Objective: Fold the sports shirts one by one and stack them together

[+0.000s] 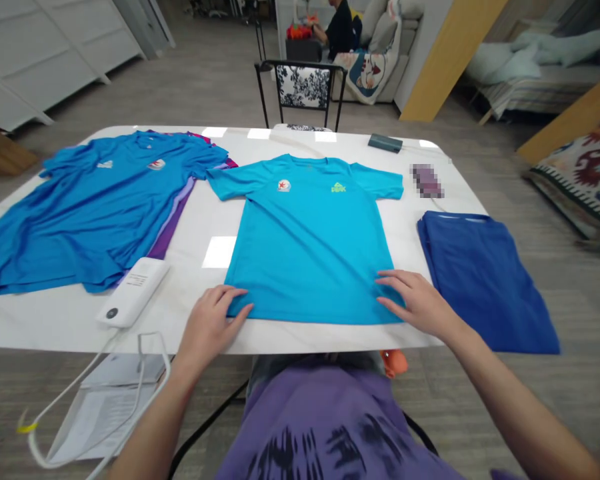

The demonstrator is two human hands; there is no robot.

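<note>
Left hand (214, 321) and right hand (419, 301), fingers parted, touch one smooth turquoise shirt (313, 233); right, I see one folded blue cloth (485, 283).

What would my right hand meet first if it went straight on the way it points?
Your right hand would first cross the light-blue shirt, which it seems to touch. Farther across, your left hand looks roughly opposite, though the exact line is hard to judge.
</note>
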